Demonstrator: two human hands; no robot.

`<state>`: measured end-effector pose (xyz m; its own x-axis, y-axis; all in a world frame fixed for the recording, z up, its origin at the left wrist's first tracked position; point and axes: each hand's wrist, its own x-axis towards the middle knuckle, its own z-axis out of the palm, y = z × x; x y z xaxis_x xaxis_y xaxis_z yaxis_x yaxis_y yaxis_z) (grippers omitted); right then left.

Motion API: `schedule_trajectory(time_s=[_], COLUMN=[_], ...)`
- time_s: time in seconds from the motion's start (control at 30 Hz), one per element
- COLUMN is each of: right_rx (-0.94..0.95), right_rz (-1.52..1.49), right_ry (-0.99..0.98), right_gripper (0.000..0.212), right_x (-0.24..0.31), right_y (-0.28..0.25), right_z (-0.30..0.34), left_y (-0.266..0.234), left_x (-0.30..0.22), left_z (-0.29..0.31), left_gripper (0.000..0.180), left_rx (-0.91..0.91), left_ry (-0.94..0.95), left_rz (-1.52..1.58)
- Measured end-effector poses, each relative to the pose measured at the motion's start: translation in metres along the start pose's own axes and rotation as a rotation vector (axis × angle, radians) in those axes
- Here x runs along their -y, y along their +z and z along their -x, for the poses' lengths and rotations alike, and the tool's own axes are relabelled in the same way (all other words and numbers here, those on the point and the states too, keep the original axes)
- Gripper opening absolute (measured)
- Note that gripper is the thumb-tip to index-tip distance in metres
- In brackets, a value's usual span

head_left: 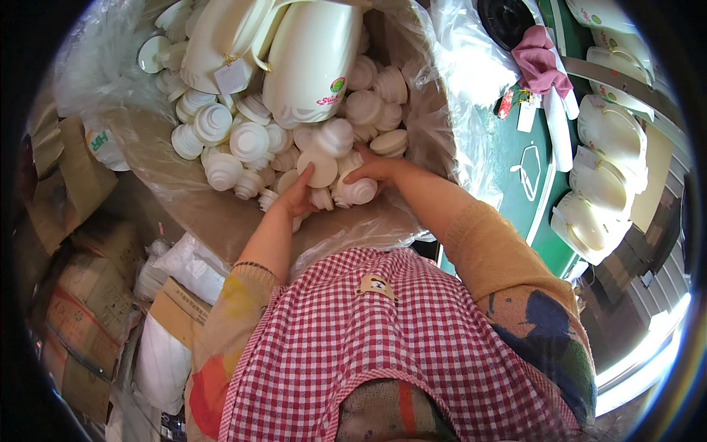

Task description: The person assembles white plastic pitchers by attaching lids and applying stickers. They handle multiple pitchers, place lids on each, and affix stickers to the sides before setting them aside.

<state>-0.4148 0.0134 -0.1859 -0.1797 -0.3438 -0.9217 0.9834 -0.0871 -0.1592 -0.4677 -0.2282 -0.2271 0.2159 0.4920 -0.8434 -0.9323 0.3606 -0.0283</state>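
Observation:
Both my hands reach into a large carton lined with clear plastic, among a heap of white and cream stepped plastic stoppers (249, 140). My left hand (296, 197) is closed on a cream stopper (318, 169), its flat round face turned up and the thumb on its edge. Just to the right, my right hand (377, 168) grips a white stopper (359, 191), with the thumb across its top. Some of the right fingers are hidden among the stoppers. Beyond my hands, a cream jug (309, 66) lies on the heap beside another cream jug (210, 48) with a hanging tag.
The carton's cardboard wall (213, 221) and loose plastic liner (361, 232) stand close before my apron. On the right, a green table (508, 158) carries a row of cream jugs (604, 140) and a pink cloth (543, 62). Brown cartons (88, 309) lie at lower left.

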Motion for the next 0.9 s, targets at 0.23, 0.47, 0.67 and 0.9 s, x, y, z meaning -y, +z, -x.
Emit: schedule_trajectory(time_s=[0.23,0.47,0.67,0.9], right_rx=[0.118,0.001,0.083,0.154], right_rz=[-0.305,-0.112,-0.182,-0.116], right_ry=[-0.071,0.021,-0.081,-0.224], right_gripper=[0.112,0.109,0.111,0.107], right_x=[-0.012,-0.002,0.001,0.018], right_y=[-0.009,-0.002,0.005,0.043], right_z=[-0.023,-0.006,0.008,0.047], left_y=[-0.011,-0.019,-0.013,0.022], left_x=[0.005,0.006,0.009,-0.008], left_z=[0.004,-0.004,0.015,0.089], left_gripper=[0.092,0.089,0.09,0.09], left_rx=[0.029,0.058,0.111,0.132], left_ry=[0.02,0.019,0.148,0.382], left_rz=[-0.081,-0.031,0.109,0.053])
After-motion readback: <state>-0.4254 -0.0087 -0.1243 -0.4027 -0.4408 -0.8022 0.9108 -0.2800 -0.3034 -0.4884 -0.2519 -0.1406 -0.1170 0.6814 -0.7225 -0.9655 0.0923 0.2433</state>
